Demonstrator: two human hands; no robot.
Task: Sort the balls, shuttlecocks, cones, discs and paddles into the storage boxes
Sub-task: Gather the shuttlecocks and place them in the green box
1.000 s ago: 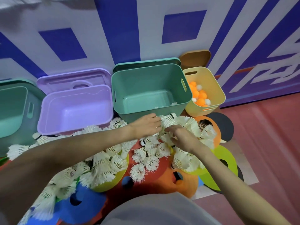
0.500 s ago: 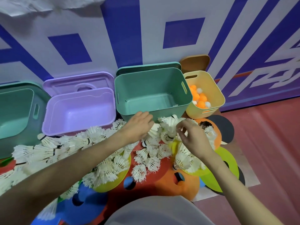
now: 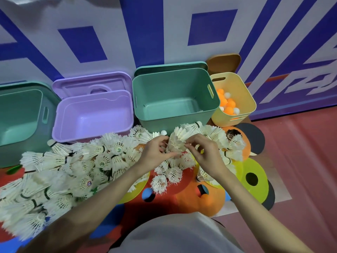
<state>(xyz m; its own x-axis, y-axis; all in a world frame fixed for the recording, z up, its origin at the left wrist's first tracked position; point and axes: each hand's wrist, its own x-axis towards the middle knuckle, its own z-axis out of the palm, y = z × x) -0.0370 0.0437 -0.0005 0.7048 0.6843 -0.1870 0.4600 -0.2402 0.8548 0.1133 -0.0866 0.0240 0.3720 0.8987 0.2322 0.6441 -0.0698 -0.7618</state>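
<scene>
- held shuttlecocks (image 3: 176, 143): a small nested bunch, feathers fanned, lifted just above the pile in front of the middle green box (image 3: 175, 95)
- left hand (image 3: 155, 152): fingers curled and pinching the bunch from its left side
- right hand (image 3: 204, 154): fingers curled, pinching the bunch from the right; both grips clamped on it
- step, as i read it: gathering shuttlecocks into one handful for boxing
- next move, my judgement: carry the bunch forward over the near rim of the green box and let go; feathers snag easily, so keep it compact
- loose shuttlecock pile (image 3: 82, 161): spread wide to the left, most of it unsorted
- purple box (image 3: 91, 114): nothing visible in it
- yellow box (image 3: 235, 99): holds orange and white balls (image 3: 228, 103)
- discs (image 3: 253, 178): lying under and beside the pile
</scene>
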